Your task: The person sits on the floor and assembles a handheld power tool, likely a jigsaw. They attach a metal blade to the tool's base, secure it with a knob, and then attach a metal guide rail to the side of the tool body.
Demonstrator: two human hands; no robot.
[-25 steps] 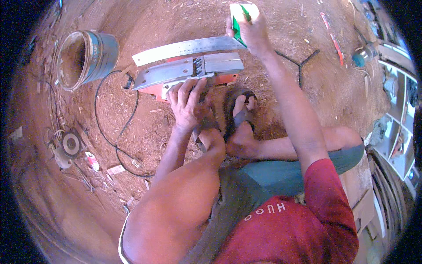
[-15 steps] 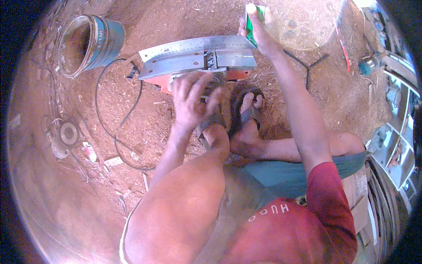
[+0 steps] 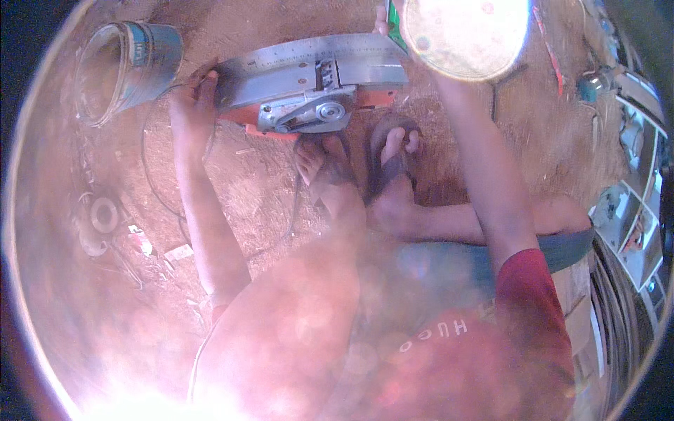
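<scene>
In front of my feet lies an upturned electric planer (image 3: 309, 112) with an orange body, a bare belt drive and a slot in its flat metal bed. A long steel ruler (image 3: 309, 49) runs along the bed's far edge. My left hand (image 3: 194, 98) grips the bed's left end, fingers curled over the edge. At the far right end, my right hand (image 3: 382, 21) shows only some fingertips beside a flat green thing (image 3: 394, 29), which it holds. A bright disc of glare hides the rest of that hand.
A blue bucket (image 3: 156, 59) stands on its side or tilted at the far left. A dark cord (image 3: 149, 158) curves over the dirt floor. A round grey thing with a pale ring (image 3: 104, 215) lies at left. Pale shelving (image 3: 628, 189) with parts lines the right.
My left hand has moved left from the planer's near side to the left end of its bed, uncovering the belt drive. Strong glare now covers most of my right hand.
</scene>
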